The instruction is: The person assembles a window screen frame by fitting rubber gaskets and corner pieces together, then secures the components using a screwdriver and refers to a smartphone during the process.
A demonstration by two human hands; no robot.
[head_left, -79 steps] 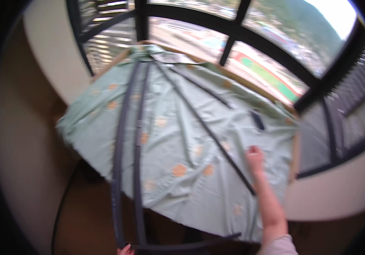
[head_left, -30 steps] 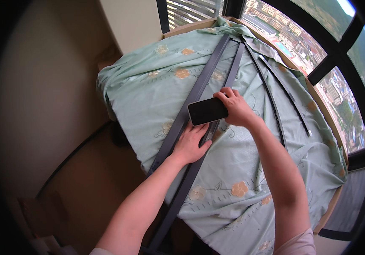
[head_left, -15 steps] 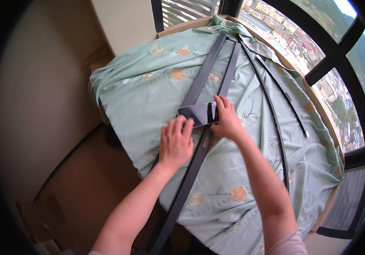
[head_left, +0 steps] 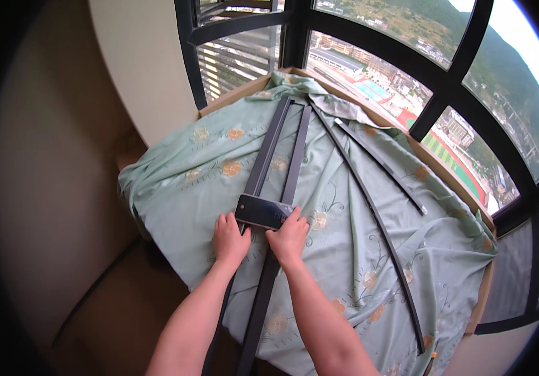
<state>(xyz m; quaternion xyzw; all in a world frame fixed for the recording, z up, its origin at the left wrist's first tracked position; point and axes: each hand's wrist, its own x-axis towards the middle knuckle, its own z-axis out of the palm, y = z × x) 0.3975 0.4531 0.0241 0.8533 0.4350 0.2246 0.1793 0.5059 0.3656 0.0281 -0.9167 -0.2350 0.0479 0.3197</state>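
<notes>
A dark smartphone (head_left: pixel 260 212) is held sideways, screen up, over two long dark grey metal profiles. My left hand (head_left: pixel 230 241) has its fingers curled at the phone's lower left corner. At the right end, my right hand (head_left: pixel 289 235) grips the phone with thumb below and fingers on its edge. Beneath it, the left profile (head_left: pixel 269 143) and the right profile (head_left: pixel 297 156) run from the far end of the cloth toward me and past its near edge. The phone hides part of both profiles.
A pale green flowered cloth (head_left: pixel 181 200) covers the surface. To the right lie a long thin black strip (head_left: pixel 369 199) and a shorter black strip (head_left: pixel 385 167). Dark-framed windows (head_left: pixel 454 81) stand behind a wooden ledge. A small orange-tipped object (head_left: pixel 433 356) lies at the lower right.
My left hand has closed in at the phone's left end, and the phone's tilt has changed so its right end sits lower. The whole view has shifted, showing more of the windows.
</notes>
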